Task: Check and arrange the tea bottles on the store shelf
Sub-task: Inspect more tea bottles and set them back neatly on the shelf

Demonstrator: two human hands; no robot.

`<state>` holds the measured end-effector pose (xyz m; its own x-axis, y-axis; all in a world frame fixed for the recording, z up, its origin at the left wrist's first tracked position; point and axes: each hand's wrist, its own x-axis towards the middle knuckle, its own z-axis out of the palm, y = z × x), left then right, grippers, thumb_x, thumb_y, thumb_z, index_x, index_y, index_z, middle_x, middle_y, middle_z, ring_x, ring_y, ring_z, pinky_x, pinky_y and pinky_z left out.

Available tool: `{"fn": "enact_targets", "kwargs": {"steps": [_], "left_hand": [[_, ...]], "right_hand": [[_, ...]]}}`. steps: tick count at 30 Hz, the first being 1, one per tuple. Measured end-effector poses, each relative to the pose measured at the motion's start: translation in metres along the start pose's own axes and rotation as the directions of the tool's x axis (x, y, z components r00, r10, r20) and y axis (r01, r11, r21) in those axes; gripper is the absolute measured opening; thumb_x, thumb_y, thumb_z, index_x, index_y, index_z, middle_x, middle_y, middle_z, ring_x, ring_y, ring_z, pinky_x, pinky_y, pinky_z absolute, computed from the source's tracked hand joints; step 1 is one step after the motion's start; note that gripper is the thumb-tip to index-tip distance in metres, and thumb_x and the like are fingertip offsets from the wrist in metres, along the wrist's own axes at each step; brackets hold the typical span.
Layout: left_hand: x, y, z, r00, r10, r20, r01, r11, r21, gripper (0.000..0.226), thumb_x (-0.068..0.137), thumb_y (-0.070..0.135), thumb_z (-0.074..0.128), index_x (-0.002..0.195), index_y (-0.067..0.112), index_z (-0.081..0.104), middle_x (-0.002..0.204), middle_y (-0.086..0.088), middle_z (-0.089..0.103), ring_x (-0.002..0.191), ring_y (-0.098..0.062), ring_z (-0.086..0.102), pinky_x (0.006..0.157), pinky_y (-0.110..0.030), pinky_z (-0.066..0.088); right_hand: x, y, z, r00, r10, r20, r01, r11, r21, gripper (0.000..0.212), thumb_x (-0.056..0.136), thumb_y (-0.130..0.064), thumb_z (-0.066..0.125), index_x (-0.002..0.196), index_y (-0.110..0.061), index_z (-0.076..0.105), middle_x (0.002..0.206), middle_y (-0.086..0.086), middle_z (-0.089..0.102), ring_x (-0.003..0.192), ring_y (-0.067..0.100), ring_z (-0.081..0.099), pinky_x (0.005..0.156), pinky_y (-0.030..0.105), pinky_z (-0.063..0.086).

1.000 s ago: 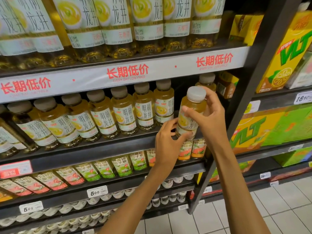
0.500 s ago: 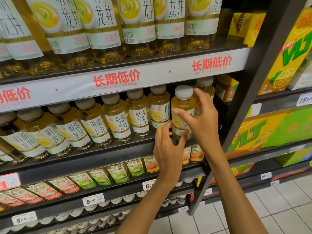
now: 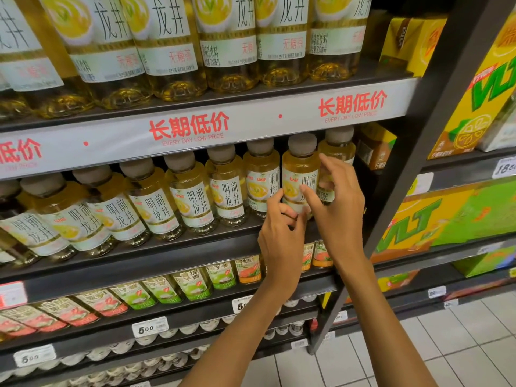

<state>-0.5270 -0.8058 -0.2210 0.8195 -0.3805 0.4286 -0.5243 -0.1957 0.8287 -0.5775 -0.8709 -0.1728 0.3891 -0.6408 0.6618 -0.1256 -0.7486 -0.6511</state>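
A tea bottle (image 3: 298, 170) with pale yellow tea, a grey cap and a white label stands upright on the dark middle shelf (image 3: 167, 255), second from the right end of a row of identical bottles (image 3: 190, 196). My right hand (image 3: 339, 210) grips it from the right, thumb on the label front and fingers reaching behind toward the last bottle (image 3: 336, 152). At the bottle's lower left, my left hand (image 3: 280, 241) presses its fingertips against the base.
Larger tea bottles (image 3: 229, 37) fill the shelf above, behind a white price strip (image 3: 251, 121). Smaller green and orange labelled bottles (image 3: 190, 286) sit on the shelf below. A dark upright post (image 3: 405, 191) stands right of my hands, and beyond it yellow and green drink cartons (image 3: 480, 101).
The bottle was held out in front of the shelf. Both hands have moved it back and down into the row, where it stands with its label facing out.
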Motion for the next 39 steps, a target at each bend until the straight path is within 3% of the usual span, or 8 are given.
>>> {"fn": "enact_targets", "kwargs": {"steps": [3,7,13,18,24,27,33,39], "left_hand": [[-0.004,-0.001,-0.002,1.0,0.017,0.024,-0.017,1.0,-0.024,0.046,0.09,0.015,0.065,0.132,0.014,0.048,0.084,0.015,0.055,0.07,0.002,0.055,0.067,-0.017,0.05],[-0.004,-0.005,-0.012,1.0,0.0,0.024,0.002,0.998,-0.061,0.038,0.091,0.01,0.062,0.127,0.012,0.052,0.096,0.013,0.058,0.074,0.001,0.059,0.069,-0.027,0.056],[0.005,-0.009,-0.038,0.998,-0.03,-0.051,0.024,0.992,-0.124,0.034,0.089,0.006,0.064,0.121,0.009,0.052,0.105,-0.001,0.062,0.086,-0.007,0.063,0.069,-0.026,0.056],[0.008,-0.013,-0.052,0.999,-0.014,-0.037,0.01,0.992,-0.124,0.035,0.09,0.005,0.063,0.123,0.008,0.051,0.108,-0.007,0.061,0.091,-0.012,0.062,0.072,-0.021,0.055],[0.002,-0.015,-0.059,1.0,-0.019,0.006,0.02,0.989,-0.146,0.046,0.088,0.005,0.065,0.13,0.007,0.046,0.119,-0.005,0.056,0.104,-0.013,0.059,0.08,-0.034,0.056],[-0.002,-0.017,-0.061,0.999,-0.007,0.041,0.012,0.991,-0.134,0.056,0.087,0.007,0.066,0.137,0.009,0.04,0.126,-0.005,0.051,0.108,-0.013,0.057,0.084,-0.038,0.055],[-0.007,-0.018,-0.069,0.994,0.023,0.102,-0.006,0.987,-0.16,0.058,0.087,0.015,0.068,0.137,0.013,0.04,0.132,-0.002,0.047,0.119,-0.011,0.049,0.097,-0.037,0.048],[-0.016,-0.024,-0.092,0.971,-0.014,0.239,0.075,0.965,-0.249,0.056,0.087,0.049,0.057,0.134,0.026,0.039,0.129,0.004,0.054,0.118,-0.002,0.052,0.094,-0.016,0.044]], "right_hand": [[0.002,-0.001,0.002,1.0,0.005,0.012,-0.005,0.999,-0.053,0.051,0.085,-0.006,0.07,0.131,0.002,0.05,0.128,0.019,0.053,0.12,0.026,0.051,0.095,0.007,0.036],[0.002,-0.01,0.006,0.999,-0.029,-0.033,0.026,0.996,-0.084,0.05,0.084,-0.003,0.07,0.129,0.006,0.049,0.126,0.023,0.052,0.119,0.034,0.051,0.096,0.044,0.047],[0.018,-0.042,0.03,0.948,-0.317,-0.01,0.309,0.93,-0.198,0.026,0.085,-0.013,0.069,0.099,0.006,0.06,0.093,0.022,0.06,0.093,0.029,0.05,0.079,0.034,0.038],[0.025,-0.057,0.049,0.941,-0.271,0.205,0.338,0.805,-0.487,0.031,0.091,-0.026,0.061,0.075,0.0,0.06,0.07,0.018,0.06,0.075,0.033,0.054,0.072,0.04,0.033],[0.012,-0.057,0.039,0.971,-0.225,0.077,0.224,0.974,0.03,0.028,0.088,-0.013,0.066,0.103,0.008,0.056,0.101,0.025,0.051,0.095,0.026,0.047,0.08,0.025,0.038],[0.001,-0.057,0.035,0.981,-0.177,0.078,0.152,0.954,0.258,0.037,0.087,-0.006,0.067,0.117,0.005,0.05,0.114,0.022,0.046,0.105,0.011,0.044,0.089,0.01,0.035],[-0.012,-0.059,0.026,0.98,-0.055,0.192,-0.022,0.925,0.379,0.042,0.09,-0.012,0.064,0.128,-0.009,0.047,0.12,-0.003,0.052,0.112,0.013,0.052,0.094,0.03,0.046],[-0.019,-0.072,0.013,0.984,0.099,0.145,-0.171,0.729,0.663,0.034,0.086,-0.019,0.066,0.118,-0.018,0.054,0.113,-0.002,0.061,0.104,0.006,0.061,0.085,0.021,0.05]]}}
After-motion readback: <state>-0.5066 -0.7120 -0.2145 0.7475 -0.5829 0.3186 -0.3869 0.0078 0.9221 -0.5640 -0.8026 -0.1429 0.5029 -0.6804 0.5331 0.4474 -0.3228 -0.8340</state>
